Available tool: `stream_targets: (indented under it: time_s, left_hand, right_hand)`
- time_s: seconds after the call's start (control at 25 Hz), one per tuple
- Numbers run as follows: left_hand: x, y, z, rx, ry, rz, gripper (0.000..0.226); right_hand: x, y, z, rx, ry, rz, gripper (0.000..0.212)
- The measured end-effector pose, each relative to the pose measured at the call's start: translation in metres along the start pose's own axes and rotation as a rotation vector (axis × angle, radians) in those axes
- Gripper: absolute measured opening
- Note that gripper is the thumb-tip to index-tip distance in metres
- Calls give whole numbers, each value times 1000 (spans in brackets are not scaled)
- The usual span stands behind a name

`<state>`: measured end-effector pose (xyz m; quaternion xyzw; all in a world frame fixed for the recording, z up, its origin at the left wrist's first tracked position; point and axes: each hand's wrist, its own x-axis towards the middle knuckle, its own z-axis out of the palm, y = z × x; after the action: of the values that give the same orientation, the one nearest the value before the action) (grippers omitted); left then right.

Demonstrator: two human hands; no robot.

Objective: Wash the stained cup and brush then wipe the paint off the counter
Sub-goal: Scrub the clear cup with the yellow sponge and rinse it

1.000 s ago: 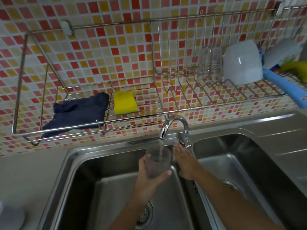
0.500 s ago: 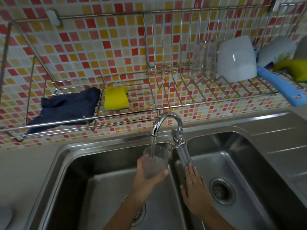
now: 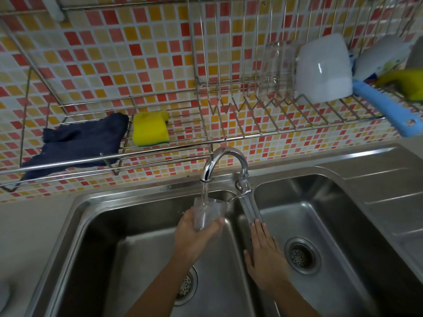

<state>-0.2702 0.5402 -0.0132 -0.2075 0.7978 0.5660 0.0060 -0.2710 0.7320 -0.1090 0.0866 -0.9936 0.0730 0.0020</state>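
Cup (image 3: pixel 207 213) under faucet (image 3: pixel 225 163), over left basin (image 3: pixel 96 225).

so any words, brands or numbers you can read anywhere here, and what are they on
No text can be read anywhere in this view.
white bottle at the right end of the wire rack: it has a coloured label, too blurred to read.
cup, white mug, blue handle, faucet: no marking shows on any of them.
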Motion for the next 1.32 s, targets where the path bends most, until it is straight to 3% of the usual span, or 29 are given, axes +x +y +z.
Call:
stream_targets:
  time_s: [0.32, 0.52, 1.32]
  left_hand:
    - [-8, 0, -7, -11, 30, -10, 33]
    - [-12, -1, -5, -15, -39, -3, 44]
    - [-23, 1, -15, -21, -67, 38, 50]
  right_hand:
    - [-2, 3, 2, -1, 35, -11, 70]
    - [-1, 3, 6, 16, 37, -21, 70]
    - [-1, 5, 8, 80, 95, -32, 68]
